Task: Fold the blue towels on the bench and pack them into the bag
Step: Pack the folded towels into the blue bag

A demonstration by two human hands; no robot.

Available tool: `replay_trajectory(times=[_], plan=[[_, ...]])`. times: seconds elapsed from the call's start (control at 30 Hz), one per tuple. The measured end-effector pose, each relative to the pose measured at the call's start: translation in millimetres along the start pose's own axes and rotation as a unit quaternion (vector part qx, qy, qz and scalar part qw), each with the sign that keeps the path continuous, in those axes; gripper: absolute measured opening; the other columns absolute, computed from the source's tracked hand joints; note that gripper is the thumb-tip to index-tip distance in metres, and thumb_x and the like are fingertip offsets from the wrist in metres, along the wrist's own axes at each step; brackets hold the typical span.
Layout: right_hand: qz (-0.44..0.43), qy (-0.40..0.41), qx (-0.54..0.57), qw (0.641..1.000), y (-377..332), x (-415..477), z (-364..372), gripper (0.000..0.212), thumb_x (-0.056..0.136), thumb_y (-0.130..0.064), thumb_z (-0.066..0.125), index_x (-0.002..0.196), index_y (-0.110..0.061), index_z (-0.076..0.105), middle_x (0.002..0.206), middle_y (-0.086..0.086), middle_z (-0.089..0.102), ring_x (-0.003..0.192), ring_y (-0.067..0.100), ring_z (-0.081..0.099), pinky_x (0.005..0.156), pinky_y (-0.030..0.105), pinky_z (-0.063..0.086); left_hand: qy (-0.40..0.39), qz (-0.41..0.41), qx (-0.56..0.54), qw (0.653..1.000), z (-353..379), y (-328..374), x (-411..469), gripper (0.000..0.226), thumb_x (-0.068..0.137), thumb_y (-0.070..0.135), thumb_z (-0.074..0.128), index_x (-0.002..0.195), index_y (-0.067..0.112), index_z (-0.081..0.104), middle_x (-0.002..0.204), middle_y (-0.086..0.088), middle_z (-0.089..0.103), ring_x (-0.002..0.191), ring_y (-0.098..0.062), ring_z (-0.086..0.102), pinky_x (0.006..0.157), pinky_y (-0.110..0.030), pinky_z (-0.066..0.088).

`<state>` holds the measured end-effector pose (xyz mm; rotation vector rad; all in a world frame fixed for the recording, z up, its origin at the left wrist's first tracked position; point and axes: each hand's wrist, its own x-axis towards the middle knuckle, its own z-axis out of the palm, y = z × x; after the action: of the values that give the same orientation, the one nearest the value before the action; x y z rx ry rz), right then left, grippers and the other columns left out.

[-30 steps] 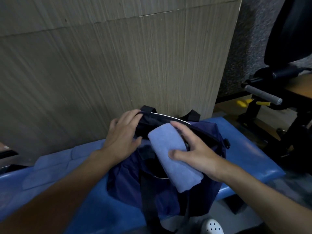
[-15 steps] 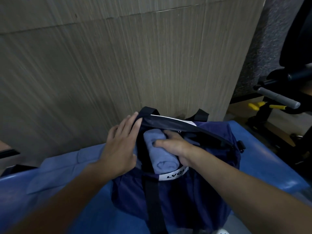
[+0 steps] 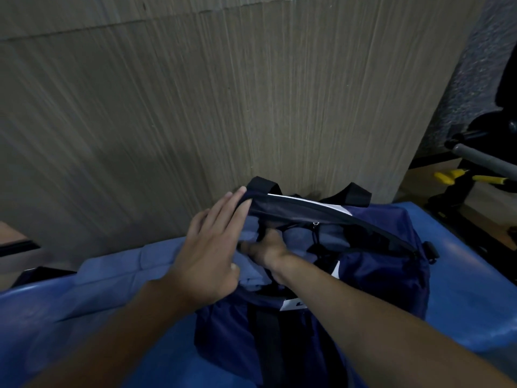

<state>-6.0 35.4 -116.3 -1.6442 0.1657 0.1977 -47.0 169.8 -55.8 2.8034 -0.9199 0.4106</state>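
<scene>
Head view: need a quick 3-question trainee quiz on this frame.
1. True or false: the right hand reaches inside the bag.
2. The left hand has its fingertips on: A the bag's rim, B the floor, C the wall?
3. Fill in: a towel not yet packed lies on the bench to the bag's ____.
Key: 1 true; 2 A; 3 left.

My bag point(image 3: 377, 281) is dark, matt woven cloth with black webbing straps point(image 3: 355, 194); the towels point(image 3: 126, 273) look soft and matt; the bench point(image 3: 470, 298) padding is smooth and faintly glossy.
</scene>
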Motion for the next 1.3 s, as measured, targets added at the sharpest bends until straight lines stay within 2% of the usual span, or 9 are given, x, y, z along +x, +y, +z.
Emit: replay_trajectory(times=[0.17, 0.33, 0.47, 0.53, 0.63, 0.7, 0.77, 0.93, 1.3], plan=[[-0.006, 0.007, 0.005, 1.0, 3, 2, 7, 0.076, 0.089, -0.027, 0.069, 0.15, -0.024, 0.023, 0.135, -0.006, 0.046, 0.112, 0.012, 0.047, 0.102, 0.026, 0.042, -0.007, 0.008, -0.005, 1.0, 0, 0, -1, 0.114, 0.06, 0.005, 0.058, 0.151, 0.031, -0.005, 0.164, 0.009, -0.012, 0.151, -0.011, -0.004, 0.118, -0.045, 0.019], [0.002, -0.033, -0.015, 0.999, 8, 4, 12, 0.07, 0.086, -0.023, 0.072, 0.144, -0.021, 0.034, 0.128, -0.001, 0.057, 0.111, 0.014, 0.055, 0.097, 0.029, 0.048, -0.006, 0.006, 0.0, 1.0, 0, -1, -4, 0.113, 0.062, 0.003, 0.058, 0.151, 0.032, -0.006, 0.164, 0.01, -0.013, 0.151, -0.011, -0.005, 0.119, -0.045, 0.017], [0.007, -0.052, -0.052, 0.997, 11, 3, 11, 0.092, 0.085, -0.038, 0.071, 0.154, -0.022, 0.012, 0.145, -0.001, 0.043, 0.125, 0.015, 0.046, 0.105, 0.028, 0.041, -0.006, 0.004, -0.004, 1.0, 2, -2, -4, 0.111, 0.063, 0.005, 0.057, 0.151, 0.03, -0.004, 0.164, 0.009, -0.012, 0.151, -0.012, -0.003, 0.119, -0.046, 0.018], [-0.013, -0.052, -0.096, 0.994, 9, 0, 10, 0.086, 0.086, -0.042, 0.069, 0.152, -0.021, 0.018, 0.144, -0.004, 0.04, 0.122, 0.011, 0.043, 0.102, 0.024, 0.039, -0.005, 0.009, -0.002, 1.0, 2, -2, -5, 0.11, 0.062, 0.006, 0.056, 0.151, 0.03, -0.003, 0.164, 0.007, -0.011, 0.151, -0.014, -0.002, 0.118, -0.046, 0.018], [-0.086, -0.032, -0.268, 0.959, 11, -8, 4, 0.082, 0.086, -0.053, 0.062, 0.152, -0.026, 0.022, 0.158, 0.0, 0.014, 0.142, 0.021, 0.021, 0.115, 0.034, 0.027, -0.007, 0.001, -0.007, 1.0, 0, -3, -7, 0.104, 0.062, 0.014, 0.049, 0.15, 0.032, -0.004, 0.164, 0.007, -0.011, 0.151, -0.014, -0.002, 0.118, -0.044, 0.017], [-0.132, -0.061, -0.34, 0.929, 16, -14, -1, 0.081, 0.089, -0.054, 0.058, 0.154, -0.027, 0.018, 0.162, 0.001, -0.005, 0.148, 0.023, 0.002, 0.118, 0.037, 0.014, -0.003, 0.0, -0.009, 1.0, 0, -3, -7, 0.102, 0.061, 0.016, 0.046, 0.15, 0.031, -0.003, 0.165, 0.005, -0.008, 0.151, -0.016, 0.0, 0.118, -0.045, 0.018], [-0.143, -0.099, -0.384, 0.907, 22, -17, -2, 0.081, 0.091, -0.056, 0.052, 0.155, -0.027, 0.011, 0.162, 0.002, -0.012, 0.149, 0.021, -0.007, 0.121, 0.039, 0.008, 0.003, 0.004, -0.01, 1.0, 1, -1, -8, 0.102, 0.06, 0.016, 0.046, 0.151, 0.029, 0.0, 0.165, 0.003, -0.004, 0.151, -0.017, 0.004, 0.117, -0.045, 0.019], [-0.134, -0.103, -0.471, 0.866, 20, -18, 2, 0.077, 0.095, -0.059, 0.038, 0.155, -0.03, 0.0, 0.159, 0.007, -0.024, 0.148, 0.023, -0.015, 0.119, 0.047, 0.01, -0.004, 0.004, -0.003, 1.0, 2, -2, -11, 0.103, 0.06, 0.016, 0.046, 0.151, 0.027, 0.001, 0.165, 0.004, -0.005, 0.151, -0.017, 0.004, 0.117, -0.045, 0.018], [-0.104, -0.13, -0.504, 0.847, 16, -25, 3, 0.079, 0.095, -0.059, 0.036, 0.154, -0.031, -0.008, 0.158, 0.007, -0.026, 0.148, 0.022, -0.016, 0.121, 0.045, 0.002, -0.004, 0.001, 0.014, 1.0, 4, -4, -11, 0.102, 0.059, 0.016, 0.046, 0.154, 0.021, 0.006, 0.165, 0.003, -0.005, 0.151, -0.018, 0.005, 0.116, -0.042, 0.013]])
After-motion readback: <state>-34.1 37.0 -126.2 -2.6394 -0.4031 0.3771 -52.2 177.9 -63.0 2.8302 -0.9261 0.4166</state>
